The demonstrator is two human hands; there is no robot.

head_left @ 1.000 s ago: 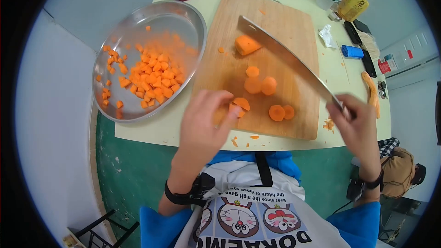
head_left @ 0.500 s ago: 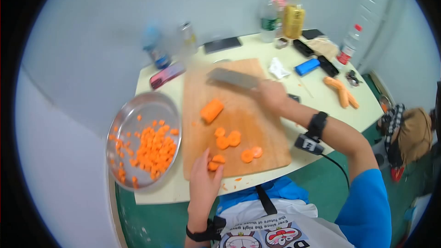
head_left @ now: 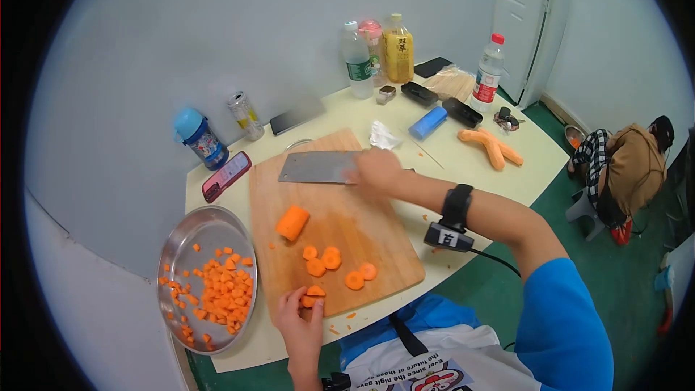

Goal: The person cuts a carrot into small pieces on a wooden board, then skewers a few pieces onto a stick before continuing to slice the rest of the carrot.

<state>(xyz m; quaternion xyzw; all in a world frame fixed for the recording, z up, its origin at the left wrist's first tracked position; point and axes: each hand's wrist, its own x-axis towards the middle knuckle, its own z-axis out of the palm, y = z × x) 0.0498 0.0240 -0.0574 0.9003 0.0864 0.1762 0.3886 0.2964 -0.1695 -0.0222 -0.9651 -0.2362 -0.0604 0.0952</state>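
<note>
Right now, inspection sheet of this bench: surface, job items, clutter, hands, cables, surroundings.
Surface: pale table; wooden cutting board lies on it.
Job items: carrot chunk and carrot slices on the board; metal bowl of diced carrot at the table's near left; cleaver flat on the board's far end.
Clutter: two whole carrots, bottles, can, phone, blue cup.
Hands: left hand pinches a slice at the board's near edge; right hand grips the cleaver handle.
Cables: black lead runs from the wrist device.
Surroundings: white door; another person crouched on the green floor.
</note>
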